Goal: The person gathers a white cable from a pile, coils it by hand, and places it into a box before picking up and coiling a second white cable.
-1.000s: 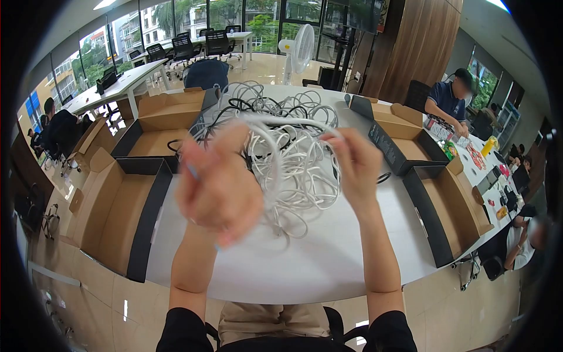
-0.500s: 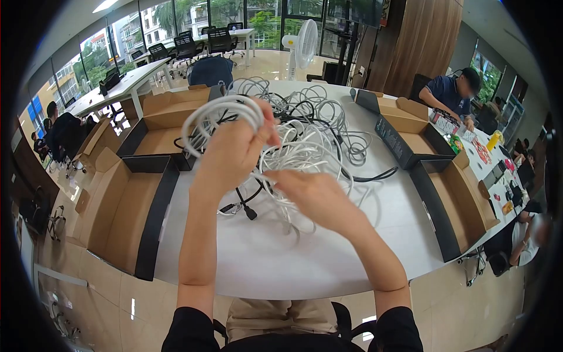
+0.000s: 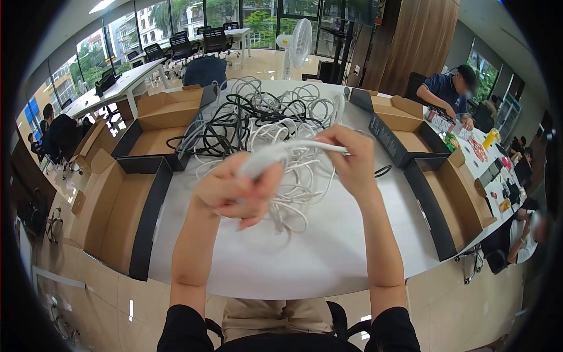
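Note:
My left hand (image 3: 237, 190), blurred by motion, is closed around a bundled coil of white cable (image 3: 267, 159) above the front of the table. From the coil a stretch of the cable runs right to my right hand (image 3: 350, 155), whose fingers pinch it. Behind and below both hands lies a tangled heap of white cables (image 3: 302, 182), black cables (image 3: 234, 120) and grey cables (image 3: 314, 94). My hands partly cover the heap.
Open cardboard boxes with black outsides line the table's left side (image 3: 126, 217) and right side (image 3: 448, 205), with two more behind them (image 3: 155, 138) (image 3: 407, 132). A person (image 3: 440, 94) sits at the back right beside a cluttered white table (image 3: 478, 170). A white fan (image 3: 299, 47) stands behind.
My left hand has come down and toward me with the coil, turning over. My right hand has moved up and right, drawing a length of the cable out between the hands.

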The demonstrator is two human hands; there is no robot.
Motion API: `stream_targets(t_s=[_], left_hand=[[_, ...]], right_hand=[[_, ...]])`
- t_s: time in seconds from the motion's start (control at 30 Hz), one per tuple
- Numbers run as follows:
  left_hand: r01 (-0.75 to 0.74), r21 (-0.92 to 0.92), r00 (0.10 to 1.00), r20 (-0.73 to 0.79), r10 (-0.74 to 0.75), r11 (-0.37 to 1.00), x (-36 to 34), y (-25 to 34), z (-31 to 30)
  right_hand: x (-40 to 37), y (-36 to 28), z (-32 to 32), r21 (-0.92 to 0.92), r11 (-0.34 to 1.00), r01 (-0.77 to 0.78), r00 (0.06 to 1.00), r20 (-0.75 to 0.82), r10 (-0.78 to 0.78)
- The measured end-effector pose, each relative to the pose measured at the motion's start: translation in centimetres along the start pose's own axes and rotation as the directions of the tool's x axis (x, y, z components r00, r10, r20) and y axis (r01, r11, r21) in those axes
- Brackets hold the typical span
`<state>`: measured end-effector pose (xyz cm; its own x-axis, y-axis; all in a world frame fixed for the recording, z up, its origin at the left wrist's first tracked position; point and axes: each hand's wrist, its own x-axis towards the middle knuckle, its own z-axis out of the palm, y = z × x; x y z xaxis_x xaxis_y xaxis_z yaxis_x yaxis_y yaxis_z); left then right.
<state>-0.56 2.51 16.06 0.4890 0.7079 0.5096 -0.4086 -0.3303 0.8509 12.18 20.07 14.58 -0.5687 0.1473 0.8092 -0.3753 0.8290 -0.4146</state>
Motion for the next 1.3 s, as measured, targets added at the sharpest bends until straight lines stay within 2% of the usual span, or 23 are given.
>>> stream_targets(t_s=[0.03, 0.07, 0.17, 0.2, 0.3, 0.4, 0.5, 0.53, 0.63, 0.7, 0.77, 0.8, 0.87, 0.93, 0.97, 1.0, 1.1, 1.13, 1.2, 1.23, 1.27, 1.3], left_hand=[[-0.133, -0.190, 0.990, 0.030, 0.141, 0.973, 0.2, -0.2, 0.1], [-0.328, -0.308, 0.945, -0.109, 0.310, 0.893, 0.2, -0.6, 0.3], [-0.608, -0.585, 0.777, -0.297, 0.555, 0.537, 1.2, 0.7, 0.8], [-0.619, -0.579, 0.765, -0.292, 0.574, 0.531, 1.1, 1.1, 0.8], [-0.663, -0.554, 0.724, -0.303, 0.619, 0.504, 0.1, 2.5, 1.3], [-0.743, -0.488, 0.651, -0.365, 0.666, 0.458, -0.2, 3.4, 2.2], [-0.796, -0.425, 0.591, -0.387, 0.708, 0.432, -1.4, 4.9, 2.2], [-0.804, -0.395, 0.584, -0.387, 0.714, 0.444, -2.0, 5.4, 2.2], [-0.869, -0.295, 0.492, -0.415, 0.765, 0.398, -3.2, 6.6, 2.4], [-0.894, -0.172, 0.447, -0.405, 0.798, 0.414, -4.6, 7.5, 2.4], [-0.904, -0.049, 0.405, -0.410, 0.817, 0.424, -5.9, 8.4, 2.7], [-0.899, -0.083, 0.426, -0.391, 0.816, 0.430, -6.5, 8.7, 2.8], [-0.908, -0.034, 0.392, -0.420, 0.818, 0.418, -6.6, 8.7, 2.8], [-0.903, 0.046, 0.369, -0.421, 0.828, 0.426, -6.8, 8.6, 2.3], [-0.895, -0.009, 0.410, -0.410, 0.815, 0.446, -6.7, 8.5, 2.2], [-0.884, -0.065, 0.449, -0.397, 0.800, 0.464, -6.4, 8.3, 2.0], [-0.845, -0.207, 0.533, -0.377, 0.757, 0.492, -5.2, 7.7, 1.9], [-0.818, -0.246, 0.576, -0.364, 0.732, 0.521, -4.9, 7.4, 1.8], [-0.767, -0.307, 0.641, -0.341, 0.687, 0.563, -4.2, 7.0, 2.0], [-0.768, -0.270, 0.640, -0.345, 0.686, 0.581, -4.0, 6.8, 2.0], [-0.767, -0.231, 0.640, -0.349, 0.685, 0.599, -3.9, 6.6, 2.0], [-0.765, -0.192, 0.638, -0.353, 0.684, 0.615, -3.8, 6.5, 2.1]], right_hand=[[0.0, 0.1, 0.5, 0.059, 0.997, -0.059, 0.998, 0.002, 0.059], [-0.3, -0.1, 1.0, 0.091, 0.982, -0.167, 0.982, 0.102, 0.158], [-0.6, 0.3, 2.9, -0.019, 1.000, -0.016, 0.994, 0.109, 0.018], [-0.4, 0.1, 2.7, -0.216, 0.976, -0.039, 0.974, 0.211, 0.086], [-0.5, 3.0, 3.3, -0.301, 0.952, 0.050, 0.996, 0.091, -0.024], [-0.1, 3.8, 2.5, -0.204, 0.977, 0.062, 0.997, 0.059, -0.051], [0.3, 3.7, 0.1, 0.105, 0.983, -0.151, 0.972, 0.195, 0.129], [0.2, 4.0, -0.6, 0.315, 0.895, -0.317, 0.944, 0.201, 0.263], [0.2, 5.1, -4.1, 0.648, 0.661, -0.379, 0.923, 0.212, 0.321], [-0.4, 7.6, -6.4, 0.814, 0.543, -0.204, 0.952, 0.036, 0.304], [-1.1, 10.3, -9.0, 0.946, 0.300, -0.122, 0.920, -0.006, 0.393], [-1.9, 11.4, -10.0, 0.967, 0.237, -0.096, 0.921, -0.004, 0.389], [-2.8, 12.7, -11.4, 0.993, 0.111, -0.046, 0.927, 0.001, 0.375], [-2.8, 12.4, -11.7, 0.978, 0.208, 0.001, 0.889, -0.096, 0.447], [-2.8, 12.3, -11.9, 0.966, 0.258, 0.021, 0.866, -0.147, 0.479], [-2.6, 11.7, -12.0, 0.927, 0.374, -0.002, 0.852, -0.195, 0.487], [-1.6, 9.1, -11.5, 0.794, 0.585, -0.166, 0.756, -0.278, 0.593], [-0.9, 7.1, -10.3, 0.707, 0.666, -0.238, 0.740, -0.311, 0.596], [-0.2, 6.3, -9.3, 0.428, 0.831, -0.357, 0.781, -0.351, 0.516], [0.0, 6.1, -8.8, 0.267, 0.878, -0.398, 0.804, -0.359, 0.474], [0.1, 6.1, -8.1, 0.142, 0.927, -0.348, 0.841, -0.388, 0.376], [0.1, 5.4, -7.6, -0.002, 0.925, -0.379, 0.858, -0.376, 0.351]])
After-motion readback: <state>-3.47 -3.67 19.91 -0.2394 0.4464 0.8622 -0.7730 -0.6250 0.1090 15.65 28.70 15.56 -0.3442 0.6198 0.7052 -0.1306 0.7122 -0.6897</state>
